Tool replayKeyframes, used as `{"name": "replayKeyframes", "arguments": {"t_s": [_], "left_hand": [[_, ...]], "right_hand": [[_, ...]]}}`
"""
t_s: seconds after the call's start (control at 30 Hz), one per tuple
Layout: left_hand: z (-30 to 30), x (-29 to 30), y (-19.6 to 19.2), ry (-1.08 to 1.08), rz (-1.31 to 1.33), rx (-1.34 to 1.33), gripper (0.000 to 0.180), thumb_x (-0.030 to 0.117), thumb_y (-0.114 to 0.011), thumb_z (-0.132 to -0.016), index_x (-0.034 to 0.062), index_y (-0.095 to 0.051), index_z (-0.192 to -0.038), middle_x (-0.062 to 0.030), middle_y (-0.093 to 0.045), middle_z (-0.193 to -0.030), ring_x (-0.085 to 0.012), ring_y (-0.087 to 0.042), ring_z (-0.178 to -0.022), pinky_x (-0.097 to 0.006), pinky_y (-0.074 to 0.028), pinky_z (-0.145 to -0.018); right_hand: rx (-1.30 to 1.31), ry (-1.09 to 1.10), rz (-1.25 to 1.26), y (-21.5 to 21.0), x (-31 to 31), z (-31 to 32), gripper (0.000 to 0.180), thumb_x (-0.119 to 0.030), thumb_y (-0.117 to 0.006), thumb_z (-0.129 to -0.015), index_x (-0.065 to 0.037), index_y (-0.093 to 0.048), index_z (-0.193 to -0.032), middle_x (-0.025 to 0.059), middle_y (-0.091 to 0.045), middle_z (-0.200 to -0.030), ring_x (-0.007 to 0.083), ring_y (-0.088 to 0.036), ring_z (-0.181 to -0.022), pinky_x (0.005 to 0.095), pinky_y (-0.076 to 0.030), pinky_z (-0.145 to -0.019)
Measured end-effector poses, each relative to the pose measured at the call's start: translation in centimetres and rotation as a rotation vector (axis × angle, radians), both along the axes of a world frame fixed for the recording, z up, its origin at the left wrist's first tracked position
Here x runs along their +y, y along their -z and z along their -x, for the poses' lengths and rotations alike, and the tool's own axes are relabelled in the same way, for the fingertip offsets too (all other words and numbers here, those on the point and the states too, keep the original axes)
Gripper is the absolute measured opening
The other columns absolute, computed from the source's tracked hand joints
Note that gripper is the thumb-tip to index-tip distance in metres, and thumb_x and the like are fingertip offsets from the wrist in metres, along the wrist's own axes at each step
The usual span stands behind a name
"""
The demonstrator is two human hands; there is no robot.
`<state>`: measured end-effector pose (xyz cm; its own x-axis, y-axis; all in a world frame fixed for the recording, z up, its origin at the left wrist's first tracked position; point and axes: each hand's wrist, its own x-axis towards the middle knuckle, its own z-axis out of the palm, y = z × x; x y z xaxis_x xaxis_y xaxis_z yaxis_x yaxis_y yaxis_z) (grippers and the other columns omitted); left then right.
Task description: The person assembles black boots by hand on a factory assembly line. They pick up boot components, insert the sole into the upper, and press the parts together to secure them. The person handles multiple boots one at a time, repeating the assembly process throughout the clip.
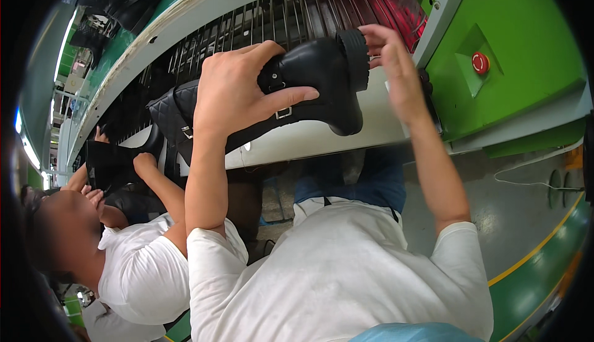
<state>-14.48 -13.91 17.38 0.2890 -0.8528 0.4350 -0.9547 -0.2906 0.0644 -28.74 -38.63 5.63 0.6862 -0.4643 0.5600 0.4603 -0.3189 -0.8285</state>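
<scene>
Black boot (pixel 328 69), buckled, quilted shaft, lies on its side at the near edge of the rod rack (pixel 312 9), its treaded sole toward the rack's right end; your left hand (pixel 230 88) is clamped over the ankle, thumb on the near side, while your right hand (pixel 401 82) sits half open at the sole, fingers loosely curled, contact there unclear. Right of the rack you have a green panel (pixel 526 51) with a red button (pixel 480 63); left of it, a co-worker (pixel 145 268) handles another black boot (pixel 108 161).
</scene>
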Motion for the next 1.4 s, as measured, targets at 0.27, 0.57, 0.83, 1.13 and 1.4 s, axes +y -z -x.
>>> {"name": "replayKeyframes", "arguments": {"t_s": [0.27,0.57,0.83,1.13,1.4], "left_hand": [[0.2,-1.5,-0.3,0.098,0.052,-0.004,0.071,0.053,-0.105,-0.069,-0.0010,-0.082,-0.107,-0.0114,-0.078,-0.081,-0.0286,-0.077,-0.069,-0.035,-0.057,-0.065],[-0.3,-2.3,0.2,0.111,0.077,-0.008,0.068,0.051,-0.106,-0.067,-0.0017,-0.081,-0.102,-0.0111,-0.076,-0.078,-0.0264,-0.075,-0.065,-0.034,-0.056,-0.063],[0.0,-2.6,0.0,0.102,0.064,-0.029,0.067,0.051,-0.106,-0.067,-0.0014,-0.080,-0.098,-0.0099,-0.074,-0.074,-0.0256,-0.072,-0.062,-0.034,-0.055,-0.060],[1.3,-3.3,-0.1,0.086,0.066,-0.054,0.069,0.056,-0.105,-0.065,-0.0001,-0.079,-0.095,-0.0085,-0.071,-0.075,-0.0270,-0.070,-0.062,-0.035,-0.054,-0.059],[6.7,-1.4,0.0,0.090,0.119,-0.095,0.071,0.062,-0.102,-0.058,0.0056,-0.077,-0.095,-0.0042,-0.062,-0.072,-0.0251,-0.061,-0.058,-0.036,-0.047,-0.057]], "right_hand": [[-0.071,0.108,-0.083,1.0,3.0,-2.7,0.057,-0.046,-0.048,-0.120,0.008,-0.065,-0.131,0.0039,-0.055,-0.085,0.0162,-0.054,-0.083,0.0344,-0.047,-0.081],[-0.074,0.063,-0.319,2.0,3.2,-3.3,0.059,-0.045,-0.047,-0.120,0.009,-0.068,-0.129,0.0032,-0.059,-0.090,0.0121,-0.052,-0.084,0.0311,-0.046,-0.078],[-0.082,0.101,-0.234,1.6,3.1,-3.1,0.061,-0.046,-0.044,-0.121,0.010,-0.067,-0.132,0.0063,-0.063,-0.098,0.0142,-0.054,-0.087,0.0329,-0.048,-0.081],[-0.012,0.102,0.043,1.0,1.7,-1.6,0.049,-0.036,-0.042,-0.118,0.006,-0.066,-0.128,0.0163,-0.066,-0.108,0.0244,-0.064,-0.095,0.0382,-0.053,-0.091],[-0.109,0.042,-0.128,-0.5,4.2,3.4,0.039,-0.025,-0.045,-0.109,0.005,-0.062,-0.127,0.0189,-0.068,-0.114,0.0249,-0.067,-0.104,0.0402,-0.055,-0.096]]}}
